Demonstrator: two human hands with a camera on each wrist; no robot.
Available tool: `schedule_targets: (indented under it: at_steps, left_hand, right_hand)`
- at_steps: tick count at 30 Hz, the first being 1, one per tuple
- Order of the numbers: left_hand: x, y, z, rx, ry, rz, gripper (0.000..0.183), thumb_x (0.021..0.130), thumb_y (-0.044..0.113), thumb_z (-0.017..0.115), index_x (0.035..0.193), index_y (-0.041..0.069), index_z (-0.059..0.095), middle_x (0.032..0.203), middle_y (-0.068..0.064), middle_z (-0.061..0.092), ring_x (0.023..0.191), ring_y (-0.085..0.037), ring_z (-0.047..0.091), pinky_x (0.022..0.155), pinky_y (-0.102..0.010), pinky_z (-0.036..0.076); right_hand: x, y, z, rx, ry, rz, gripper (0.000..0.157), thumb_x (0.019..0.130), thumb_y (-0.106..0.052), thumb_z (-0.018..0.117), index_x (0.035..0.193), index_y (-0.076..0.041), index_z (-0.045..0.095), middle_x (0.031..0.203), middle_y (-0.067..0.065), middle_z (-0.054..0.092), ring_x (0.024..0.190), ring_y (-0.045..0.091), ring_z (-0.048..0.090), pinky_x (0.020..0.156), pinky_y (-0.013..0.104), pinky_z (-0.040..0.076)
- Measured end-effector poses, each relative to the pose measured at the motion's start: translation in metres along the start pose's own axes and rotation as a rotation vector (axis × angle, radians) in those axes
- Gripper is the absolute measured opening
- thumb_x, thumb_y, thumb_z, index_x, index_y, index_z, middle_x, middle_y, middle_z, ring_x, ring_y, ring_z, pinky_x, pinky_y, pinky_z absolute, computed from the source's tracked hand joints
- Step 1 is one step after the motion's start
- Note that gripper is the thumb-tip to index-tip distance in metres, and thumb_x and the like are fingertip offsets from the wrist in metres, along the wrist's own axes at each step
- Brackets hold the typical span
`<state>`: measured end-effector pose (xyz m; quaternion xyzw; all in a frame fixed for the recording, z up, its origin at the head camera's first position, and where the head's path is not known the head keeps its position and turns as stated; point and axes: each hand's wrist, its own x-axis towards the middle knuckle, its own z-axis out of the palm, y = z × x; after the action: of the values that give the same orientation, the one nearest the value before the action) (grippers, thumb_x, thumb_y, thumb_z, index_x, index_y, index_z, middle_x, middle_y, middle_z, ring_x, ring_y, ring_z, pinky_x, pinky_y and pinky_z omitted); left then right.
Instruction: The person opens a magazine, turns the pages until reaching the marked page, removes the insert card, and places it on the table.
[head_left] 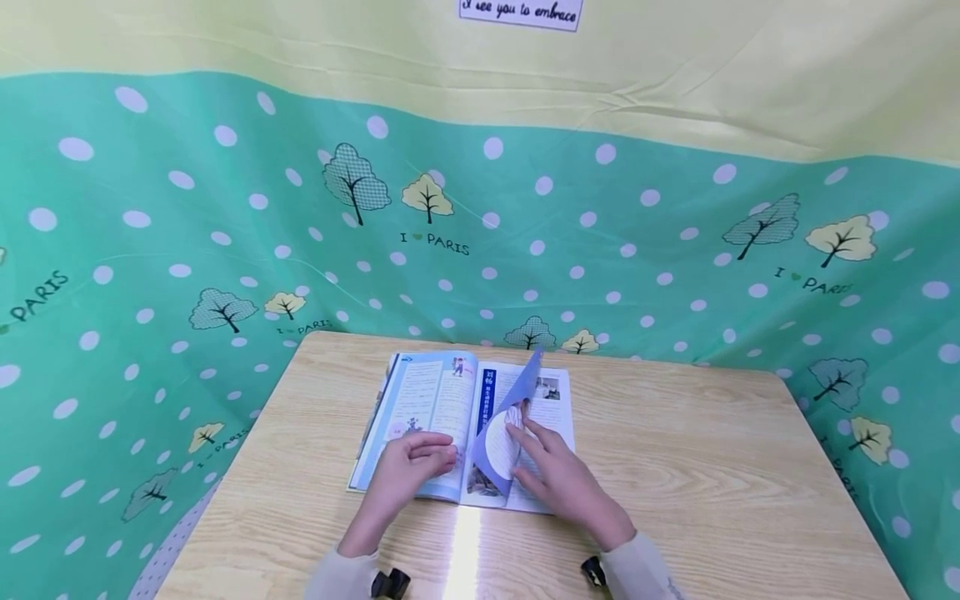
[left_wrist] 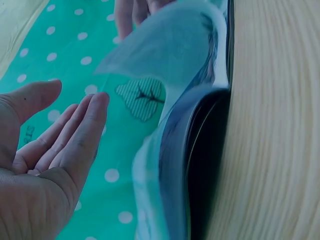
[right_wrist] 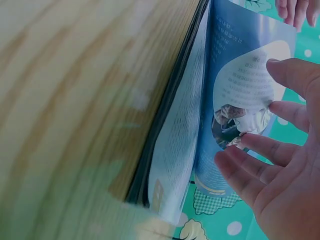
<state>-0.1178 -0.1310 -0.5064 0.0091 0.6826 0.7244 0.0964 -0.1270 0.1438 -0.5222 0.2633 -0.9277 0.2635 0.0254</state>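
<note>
An open magazine (head_left: 431, 392) lies on the wooden table, its left half showing pale blue pages. One leaf (head_left: 498, 446) of its right half stands up and curves toward the left, blue with a white rounded text patch. My right hand (head_left: 562, 479) is behind that leaf on its right side, fingers extended and fingertips against the printed surface (right_wrist: 245, 70). Over the lower left page hovers my left hand (head_left: 411, 468), its fingers loosely bent. The left wrist view shows this hand (left_wrist: 60, 145) with a gap between thumb and fingers and nothing in it.
The pale wooden table (head_left: 712, 467) extends to both sides of the magazine. A green dotted curtain (head_left: 480, 192) with tree prints hangs behind and around the table. Light reflects brightly off the wood (head_left: 463, 550) just in front of the magazine.
</note>
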Motion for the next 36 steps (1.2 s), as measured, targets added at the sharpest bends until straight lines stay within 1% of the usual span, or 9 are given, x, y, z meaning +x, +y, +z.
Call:
schedule_targets:
  at_steps: [4,6,9,12,18,22,27,32,36]
  left_hand:
    - [0.002,-0.007,0.009,0.005,-0.037,0.002,0.032,0.091,0.003,0.071,0.116,-0.015,0.063,0.101,-0.027,0.07,0.095,-0.045,0.069,0.081,-0.035,0.063]
    - [0.002,-0.01,0.013,-0.002,-0.042,0.0,0.03,0.09,0.002,0.071,0.113,-0.015,0.064,0.098,-0.026,0.071,0.093,-0.047,0.068,0.08,-0.036,0.063]
    - [0.003,-0.011,0.017,-0.024,-0.038,-0.007,0.027,0.09,0.0,0.071,0.111,-0.016,0.064,0.095,-0.024,0.072,0.091,-0.049,0.068,0.079,-0.037,0.063]
    - [0.003,-0.011,0.02,-0.028,-0.027,-0.018,0.025,0.09,-0.001,0.071,0.109,-0.015,0.065,0.093,-0.024,0.072,0.09,-0.047,0.069,0.079,-0.037,0.063]
    - [0.003,-0.008,0.019,-0.024,-0.008,-0.033,0.028,0.089,0.0,0.072,0.111,-0.016,0.064,0.095,-0.025,0.071,0.09,-0.046,0.07,0.078,-0.036,0.063]
    - [0.002,-0.005,0.015,-0.025,0.021,-0.046,0.029,0.089,-0.002,0.072,0.113,-0.017,0.063,0.096,-0.026,0.071,0.09,-0.044,0.07,0.078,-0.034,0.063]
    - [0.0,0.0,0.005,-0.033,0.08,-0.051,0.026,0.088,-0.005,0.071,0.111,-0.015,0.065,0.095,-0.025,0.071,0.088,-0.042,0.071,0.077,-0.034,0.063]
    - [-0.004,0.003,-0.009,-0.033,0.141,-0.043,0.023,0.087,-0.007,0.071,0.109,-0.015,0.066,0.092,-0.025,0.071,0.085,-0.041,0.072,0.076,-0.035,0.064]
    - [-0.009,0.005,-0.022,-0.008,0.198,-0.046,0.021,0.087,-0.009,0.071,0.107,-0.013,0.068,0.091,-0.024,0.072,0.083,-0.039,0.072,0.076,-0.035,0.064]
  right_hand:
    - [0.001,-0.003,0.001,0.009,-0.002,0.013,0.063,0.096,-0.032,0.07,0.153,-0.022,0.044,0.156,0.016,0.038,0.136,0.034,0.042,0.111,0.05,0.043]
    - [0.002,-0.004,0.003,0.008,-0.008,0.016,0.063,0.096,-0.033,0.069,0.153,-0.022,0.044,0.156,0.016,0.038,0.136,0.034,0.043,0.111,0.049,0.044]
    - [0.002,-0.005,0.003,0.005,-0.012,0.021,0.064,0.096,-0.033,0.069,0.153,-0.022,0.043,0.156,0.016,0.037,0.136,0.034,0.042,0.11,0.05,0.044]
    - [0.001,-0.005,0.003,-0.002,-0.012,0.026,0.064,0.096,-0.034,0.069,0.153,-0.023,0.043,0.156,0.016,0.037,0.136,0.034,0.042,0.11,0.051,0.044]
    - [0.001,-0.005,0.002,-0.022,-0.003,0.027,0.064,0.096,-0.036,0.069,0.153,-0.023,0.043,0.156,0.013,0.038,0.136,0.033,0.044,0.109,0.05,0.046]
    - [-0.001,-0.004,-0.002,-0.052,0.005,0.026,0.065,0.096,-0.035,0.069,0.153,-0.023,0.042,0.155,0.013,0.039,0.135,0.032,0.044,0.108,0.049,0.046]
    - [-0.005,-0.003,-0.009,-0.097,0.01,0.018,0.065,0.096,-0.033,0.07,0.152,-0.018,0.043,0.152,0.017,0.042,0.134,0.033,0.045,0.109,0.048,0.046]
    - [-0.011,0.002,-0.013,-0.131,-0.009,0.018,0.064,0.094,-0.033,0.071,0.15,-0.013,0.047,0.151,0.019,0.043,0.134,0.035,0.045,0.111,0.049,0.044]
    - [-0.017,0.007,-0.014,-0.151,-0.037,0.038,0.065,0.094,-0.035,0.072,0.149,-0.013,0.047,0.151,0.02,0.043,0.134,0.036,0.044,0.11,0.051,0.043]
